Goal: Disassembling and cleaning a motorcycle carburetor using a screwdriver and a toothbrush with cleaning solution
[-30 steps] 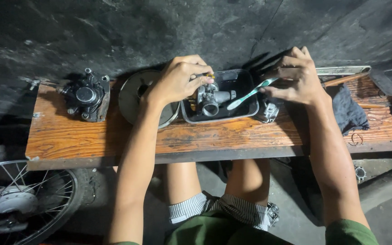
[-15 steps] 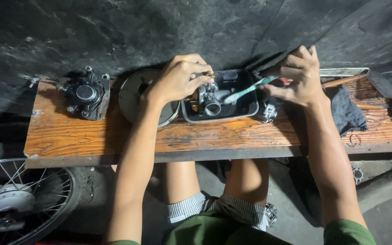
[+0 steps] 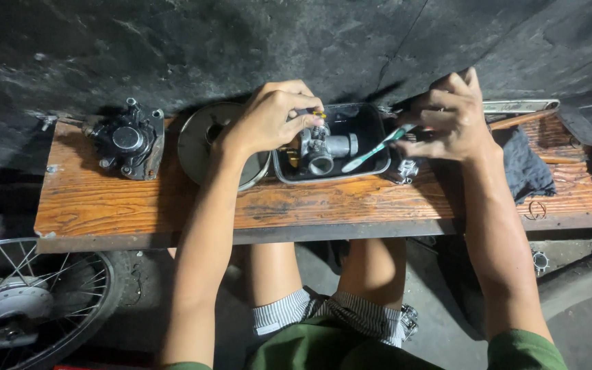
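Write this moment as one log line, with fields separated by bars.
left hand: holds metal carburetor over black tray | right hand: holds toothbrush, bristles near carburetor | surface: wooden plank

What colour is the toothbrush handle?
Light teal-green toothbrush in the right hand; head view.

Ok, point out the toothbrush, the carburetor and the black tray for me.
toothbrush [image 3: 375, 149], head view, on its pale green handle.
carburetor [image 3: 323, 152], head view, on its metal body.
black tray [image 3: 368, 123], head view, on its bare inner wall.
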